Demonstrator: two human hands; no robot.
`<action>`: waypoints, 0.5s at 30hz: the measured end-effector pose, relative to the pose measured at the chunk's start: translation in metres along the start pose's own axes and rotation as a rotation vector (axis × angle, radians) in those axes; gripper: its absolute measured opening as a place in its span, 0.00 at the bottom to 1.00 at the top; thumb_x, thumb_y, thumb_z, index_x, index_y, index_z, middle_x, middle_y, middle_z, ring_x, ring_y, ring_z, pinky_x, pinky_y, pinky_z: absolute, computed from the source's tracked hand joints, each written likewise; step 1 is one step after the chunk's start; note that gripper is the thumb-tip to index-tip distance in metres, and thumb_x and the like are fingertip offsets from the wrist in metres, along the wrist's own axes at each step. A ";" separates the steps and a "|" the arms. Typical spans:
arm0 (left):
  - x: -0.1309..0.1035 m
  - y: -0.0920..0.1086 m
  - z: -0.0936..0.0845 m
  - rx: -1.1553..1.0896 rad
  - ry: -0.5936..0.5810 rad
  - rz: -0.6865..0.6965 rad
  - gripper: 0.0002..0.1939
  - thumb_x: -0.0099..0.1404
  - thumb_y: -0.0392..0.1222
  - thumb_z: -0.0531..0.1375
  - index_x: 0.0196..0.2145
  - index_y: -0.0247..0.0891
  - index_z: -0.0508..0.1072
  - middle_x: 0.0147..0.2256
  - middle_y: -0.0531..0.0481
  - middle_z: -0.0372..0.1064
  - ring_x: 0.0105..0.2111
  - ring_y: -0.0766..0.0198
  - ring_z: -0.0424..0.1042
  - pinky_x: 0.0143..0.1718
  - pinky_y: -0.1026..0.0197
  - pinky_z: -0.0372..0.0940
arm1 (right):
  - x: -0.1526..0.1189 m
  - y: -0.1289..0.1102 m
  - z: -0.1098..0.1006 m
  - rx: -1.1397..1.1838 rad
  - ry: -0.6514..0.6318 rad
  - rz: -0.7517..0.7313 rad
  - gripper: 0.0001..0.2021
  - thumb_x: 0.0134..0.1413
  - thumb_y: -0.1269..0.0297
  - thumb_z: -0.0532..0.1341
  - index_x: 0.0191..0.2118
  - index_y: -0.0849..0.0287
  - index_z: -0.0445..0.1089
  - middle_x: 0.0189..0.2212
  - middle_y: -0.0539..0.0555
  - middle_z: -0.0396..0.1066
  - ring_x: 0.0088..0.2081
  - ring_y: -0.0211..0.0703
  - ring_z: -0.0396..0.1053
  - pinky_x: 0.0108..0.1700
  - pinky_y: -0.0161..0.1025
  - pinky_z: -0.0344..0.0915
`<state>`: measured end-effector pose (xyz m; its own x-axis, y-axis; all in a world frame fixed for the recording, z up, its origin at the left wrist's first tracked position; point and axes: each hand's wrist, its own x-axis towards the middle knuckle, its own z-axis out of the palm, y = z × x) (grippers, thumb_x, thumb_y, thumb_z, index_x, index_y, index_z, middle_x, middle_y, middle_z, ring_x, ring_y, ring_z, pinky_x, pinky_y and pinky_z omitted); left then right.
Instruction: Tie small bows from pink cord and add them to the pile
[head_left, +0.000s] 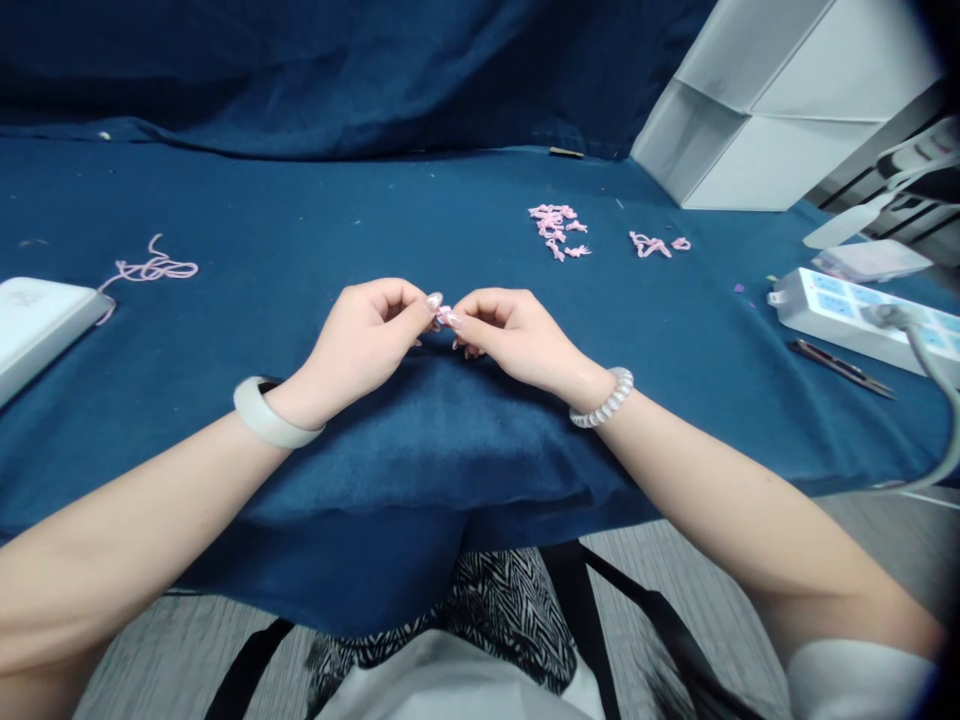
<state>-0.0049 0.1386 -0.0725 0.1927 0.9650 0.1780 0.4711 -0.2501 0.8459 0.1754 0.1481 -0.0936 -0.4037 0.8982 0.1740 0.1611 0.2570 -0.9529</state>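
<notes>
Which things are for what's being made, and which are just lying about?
Probably for the work:
- small pink piece being held
- knotted pink bits
- loose pink cord

Probably just lying about:
- white power strip
- stacked white boxes

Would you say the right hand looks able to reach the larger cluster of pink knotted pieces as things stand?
Probably yes: the larger cluster lies beyond the right hand, with only blue cloth showing between, though it may first need to release the small pink piece.
</notes>
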 end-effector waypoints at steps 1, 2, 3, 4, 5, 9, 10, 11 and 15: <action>0.000 0.000 0.000 -0.006 0.005 -0.007 0.14 0.64 0.48 0.59 0.26 0.37 0.73 0.28 0.48 0.73 0.27 0.65 0.69 0.30 0.64 0.63 | 0.000 0.000 0.000 -0.014 -0.003 -0.003 0.15 0.57 0.55 0.64 0.29 0.63 0.70 0.24 0.50 0.69 0.25 0.33 0.63 0.29 0.33 0.59; 0.000 -0.001 0.001 -0.010 0.005 -0.016 0.14 0.64 0.48 0.59 0.26 0.37 0.73 0.27 0.48 0.73 0.27 0.65 0.68 0.30 0.64 0.63 | 0.000 0.000 0.000 -0.024 -0.006 -0.007 0.15 0.57 0.55 0.63 0.28 0.63 0.70 0.24 0.50 0.69 0.25 0.33 0.62 0.29 0.33 0.59; 0.001 -0.002 0.001 -0.015 0.002 -0.024 0.14 0.65 0.48 0.59 0.26 0.37 0.73 0.27 0.48 0.73 0.27 0.64 0.68 0.30 0.64 0.63 | 0.000 0.000 0.000 -0.032 -0.009 -0.010 0.15 0.57 0.55 0.63 0.28 0.63 0.69 0.24 0.50 0.69 0.25 0.33 0.63 0.29 0.33 0.59; 0.001 -0.003 0.001 -0.021 -0.006 -0.028 0.14 0.65 0.49 0.58 0.27 0.37 0.73 0.27 0.48 0.72 0.27 0.64 0.68 0.30 0.64 0.63 | 0.000 0.000 0.000 -0.039 -0.011 -0.014 0.15 0.57 0.55 0.63 0.28 0.63 0.69 0.24 0.50 0.69 0.25 0.33 0.63 0.29 0.34 0.59; 0.001 -0.003 0.001 -0.026 -0.019 -0.030 0.15 0.65 0.49 0.58 0.27 0.36 0.74 0.27 0.48 0.72 0.27 0.64 0.68 0.30 0.64 0.64 | 0.000 0.001 0.000 -0.047 -0.013 -0.018 0.15 0.58 0.55 0.63 0.28 0.63 0.69 0.24 0.50 0.70 0.26 0.33 0.63 0.30 0.34 0.60; 0.002 -0.006 0.001 -0.003 -0.061 -0.022 0.16 0.63 0.51 0.60 0.27 0.35 0.76 0.26 0.48 0.73 0.27 0.65 0.68 0.30 0.64 0.62 | -0.001 0.002 0.000 -0.105 -0.008 -0.036 0.15 0.59 0.55 0.61 0.29 0.63 0.70 0.25 0.51 0.70 0.26 0.34 0.63 0.30 0.35 0.59; 0.002 -0.006 0.001 0.006 -0.063 -0.021 0.16 0.63 0.51 0.60 0.26 0.35 0.76 0.26 0.48 0.73 0.27 0.65 0.68 0.30 0.65 0.62 | -0.001 0.003 0.000 -0.125 -0.004 -0.038 0.16 0.59 0.55 0.61 0.28 0.63 0.70 0.24 0.51 0.70 0.25 0.34 0.63 0.30 0.35 0.58; 0.002 -0.007 0.001 0.011 -0.063 -0.020 0.17 0.63 0.51 0.60 0.26 0.35 0.76 0.26 0.48 0.73 0.26 0.65 0.68 0.29 0.65 0.62 | -0.001 0.003 0.000 -0.145 0.000 -0.038 0.16 0.59 0.55 0.60 0.28 0.63 0.70 0.24 0.51 0.70 0.25 0.34 0.62 0.29 0.35 0.57; 0.002 -0.007 0.001 0.023 -0.062 -0.010 0.17 0.64 0.50 0.59 0.25 0.35 0.76 0.25 0.48 0.73 0.25 0.65 0.67 0.28 0.64 0.60 | 0.000 0.002 0.000 -0.195 0.009 -0.024 0.15 0.59 0.56 0.60 0.27 0.63 0.70 0.23 0.51 0.69 0.25 0.34 0.61 0.30 0.35 0.56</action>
<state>-0.0066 0.1422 -0.0783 0.2401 0.9610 0.1374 0.4925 -0.2425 0.8358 0.1757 0.1488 -0.0950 -0.4013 0.8939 0.1997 0.3233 0.3422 -0.8822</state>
